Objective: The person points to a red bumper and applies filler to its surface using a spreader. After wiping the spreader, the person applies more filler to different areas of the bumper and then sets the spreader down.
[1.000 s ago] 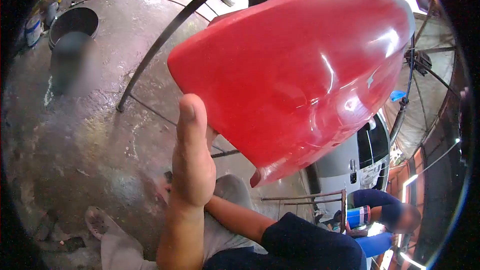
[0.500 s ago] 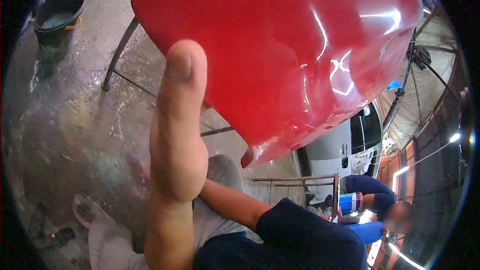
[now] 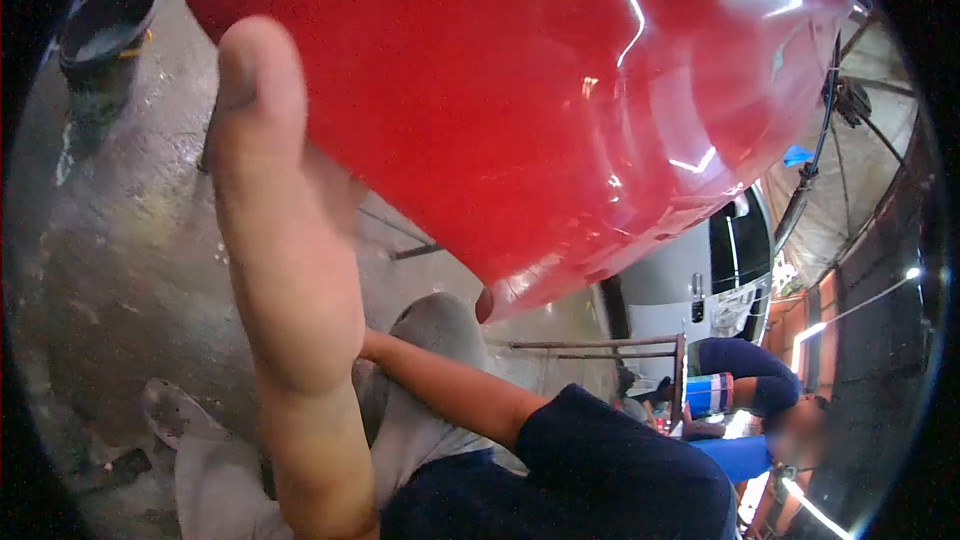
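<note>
A large, glossy red car body panel fills the top of the view, with bright light reflections on its curved side. My left hand is raised close in front of its lower left edge. Its thumb is straight and overlaps the panel in this view, while the other fingers are mostly hidden behind the thumb and palm. Nothing shows in this hand. My right forearm, below a dark sleeve, reaches left across my grey-trousered knee. The right hand's fingers are hidden behind my left wrist.
A dark bucket stands on the wet concrete floor. Thin metal bars show beneath the panel. Behind it is a silver car. At the lower right, a person is beside a metal frame and a blue can.
My left hand has shifted left and upward in the view, its thumb now further over the panel. The panel also appears further left and larger. My right forearm has moved slightly left.
</note>
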The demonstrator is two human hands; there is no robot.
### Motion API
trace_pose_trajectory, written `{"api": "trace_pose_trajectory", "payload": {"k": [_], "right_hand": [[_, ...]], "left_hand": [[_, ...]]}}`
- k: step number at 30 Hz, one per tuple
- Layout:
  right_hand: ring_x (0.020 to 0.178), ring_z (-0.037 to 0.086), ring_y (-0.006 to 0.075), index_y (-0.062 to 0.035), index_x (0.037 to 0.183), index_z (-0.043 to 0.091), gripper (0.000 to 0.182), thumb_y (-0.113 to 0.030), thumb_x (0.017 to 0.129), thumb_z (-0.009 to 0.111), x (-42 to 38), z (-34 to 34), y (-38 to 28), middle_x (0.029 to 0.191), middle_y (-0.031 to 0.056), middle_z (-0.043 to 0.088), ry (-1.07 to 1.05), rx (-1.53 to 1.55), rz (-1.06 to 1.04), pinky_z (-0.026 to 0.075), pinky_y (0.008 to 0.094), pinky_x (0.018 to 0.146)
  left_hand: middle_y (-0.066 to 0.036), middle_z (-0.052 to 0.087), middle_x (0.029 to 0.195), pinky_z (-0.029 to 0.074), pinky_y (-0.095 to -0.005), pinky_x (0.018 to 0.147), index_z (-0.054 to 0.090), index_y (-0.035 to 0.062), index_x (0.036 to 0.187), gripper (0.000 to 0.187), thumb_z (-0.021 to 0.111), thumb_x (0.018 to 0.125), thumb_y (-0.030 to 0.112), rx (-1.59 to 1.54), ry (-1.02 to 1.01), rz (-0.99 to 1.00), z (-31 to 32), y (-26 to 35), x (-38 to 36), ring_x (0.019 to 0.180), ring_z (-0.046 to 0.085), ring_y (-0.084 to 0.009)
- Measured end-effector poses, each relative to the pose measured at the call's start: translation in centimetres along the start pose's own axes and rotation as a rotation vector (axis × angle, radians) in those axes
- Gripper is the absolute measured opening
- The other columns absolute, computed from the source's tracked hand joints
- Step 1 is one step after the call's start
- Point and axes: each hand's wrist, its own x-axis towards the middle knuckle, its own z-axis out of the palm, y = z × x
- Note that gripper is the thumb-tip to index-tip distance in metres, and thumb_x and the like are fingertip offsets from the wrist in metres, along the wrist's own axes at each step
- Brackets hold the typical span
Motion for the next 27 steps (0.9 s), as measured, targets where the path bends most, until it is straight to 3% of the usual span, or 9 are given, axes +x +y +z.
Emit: {"api": "trace_pose_trajectory", "payload": {"k": [3, 5, 7, 11, 13, 15, 17, 20, 27], "right_hand": [[0.100, 0.067, 0.0431, -0.0040, 0.126, 0.053, 0.033, -0.024, 0.101, 0.057, -3.3, -1.4, -5.5, 0.105, 0.0268, 0.067, 0.043, -0.185, -0.104, 0.051, 0.0497, 0.085], [0.091, 0.068, 0.0438, -0.0049, 0.121, 0.054, 0.031, -0.028, 0.101, 0.057, -6.2, -3.6, -9.0, 0.095, 0.0246, 0.068, -0.024, -0.288, -0.233, 0.052, 0.0514, 0.077], [0.084, 0.069, 0.0410, -0.0071, 0.120, 0.055, 0.028, -0.028, 0.102, 0.056, -9.9, -6.5, -15.3, 0.088, 0.0227, 0.067, -0.149, -0.286, -0.135, 0.052, 0.0515, 0.071], [0.077, 0.068, 0.0412, -0.0095, 0.122, 0.053, 0.030, -0.032, 0.102, 0.057, -18.7, -14.7, -25.2, 0.084, 0.0236, 0.066, -0.252, -0.440, -0.331, 0.053, 0.0516, 0.067], [0.086, 0.069, 0.0411, -0.0098, 0.126, 0.056, 0.035, -0.034, 0.101, 0.061, -22.4, -19.4, -27.8, 0.096, 0.0190, 0.070, -0.199, -0.470, -0.404, 0.056, 0.0468, 0.072], [0.089, 0.074, 0.0300, -0.0063, 0.115, 0.062, 0.026, -0.020, 0.094, 0.069, -26.0, -25.0, -33.7, 0.099, 0.0155, 0.073, -0.060, -0.489, -0.324, 0.059, 0.0401, 0.074], [0.087, 0.074, 0.0207, -0.0029, 0.113, 0.062, 0.029, -0.007, 0.087, 0.072, -27.8, -29.4, -37.3, 0.096, 0.0116, 0.075, 0.193, -0.477, -0.506, 0.058, 0.0338, 0.075], [0.089, 0.067, 0.0134, -0.0008, 0.124, 0.061, 0.039, -0.011, 0.087, 0.069, -27.7, -33.4, -41.2, 0.100, 0.0111, 0.073, 0.333, -0.364, -0.583, 0.055, 0.0337, 0.083], [0.089, 0.067, 0.0130, -0.0020, 0.119, 0.062, 0.035, -0.019, 0.090, 0.071, -28.0, -36.3, -47.6, 0.096, 0.0052, 0.071, 0.315, -0.701, -0.323, 0.055, 0.0319, 0.081]], "left_hand": [[-0.007, 0.052, 0.148, 0.035, -0.0443, 0.115, 0.049, 0.0076, 0.144, 0.062, 0.042, 0.104, 0.055, 0.077, 0.114, 0.070, 1.1, 1.1, 0.8, 0.136, 0.049, -0.0256], [-0.008, 0.050, 0.149, 0.033, -0.0463, 0.115, 0.048, 0.0074, 0.145, 0.067, 0.043, 0.102, 0.059, 0.087, 0.208, 0.073, 1.9, 1.8, 1.4, 0.137, 0.047, -0.0272], [-0.011, 0.053, 0.143, 0.037, -0.0453, 0.112, 0.041, 0.0028, 0.147, 0.076, 0.047, 0.100, 0.062, 0.194, 0.249, 0.040, 1.8, 3.1, 2.5, 0.133, 0.050, -0.0278], [-0.014, 0.052, 0.140, 0.039, -0.0478, 0.109, 0.026, -0.0005, 0.152, 0.092, 0.047, 0.096, 0.069, 0.281, 0.319, -0.015, 1.3, 5.1, 5.6, 0.130, 0.051, -0.0301], [-0.014, 0.052, 0.137, 0.039, -0.0489, 0.110, 0.022, -0.0003, 0.153, 0.094, 0.046, 0.096, 0.070, 0.252, 0.280, -0.104, 0.0, 6.0, 6.8, 0.129, 0.051, -0.0314], [-0.014, 0.052, 0.138, 0.039, -0.0496, 0.110, 0.023, 0.0003, 0.154, 0.094, 0.044, 0.096, 0.071, 0.224, 0.262, -0.150, 0.3, 6.5, 7.0, 0.129, 0.051, -0.0321], [-0.014, 0.052, 0.140, 0.039, -0.0497, 0.111, 0.029, 0.0012, 0.153, 0.091, 0.042, 0.097, 0.071, 0.188, 0.252, -0.151, 1.6, 6.2, 6.2, 0.130, 0.051, -0.0321], [-0.014, 0.052, 0.146, 0.040, -0.0482, 0.111, 0.041, 0.0029, 0.149, 0.086, 0.038, 0.097, 0.071, 0.030, 0.002, -0.251, 2.3, 5.0, 4.6, 0.134, 0.050, -0.0314], [-0.005, 0.048, 0.153, 0.036, -0.0490, 0.114, 0.046, 0.0125, 0.149, 0.075, 0.031, 0.101, 0.068, 0.286, -0.005, -0.145, 2.0, 3.4, 4.1, 0.139, 0.047, -0.0282]]}}
